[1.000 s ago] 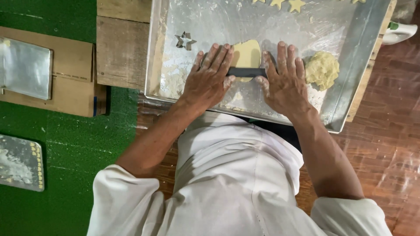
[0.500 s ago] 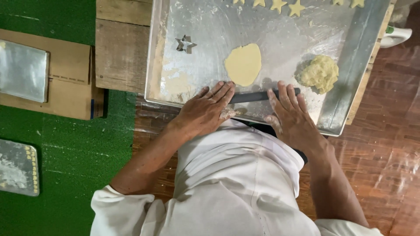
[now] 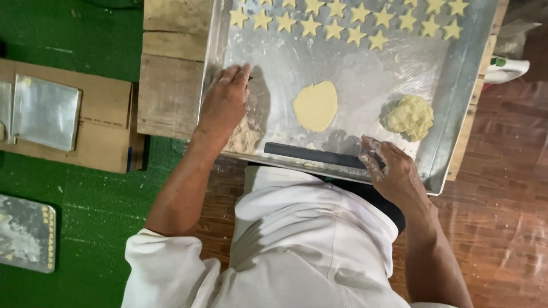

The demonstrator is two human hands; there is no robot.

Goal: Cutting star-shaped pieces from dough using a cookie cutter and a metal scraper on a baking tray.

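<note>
Inspecting the metal tray (image 3: 456, 114), I find the right hand (image 3: 394, 171) gripping the end of a dark rolling rod (image 3: 314, 155) along the tray's lower edge. The left hand (image 3: 225, 102) lies flat at centre left, fingers loosely spread, left of the flattened dough disc (image 3: 315, 105).

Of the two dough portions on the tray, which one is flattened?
The flat dough disc in the tray's middle; the dough lump toward the right side remains a rough, crumbly mound.

A wooden table (image 3: 171, 85) bears a floured metal tray (image 3: 456, 114).
</note>
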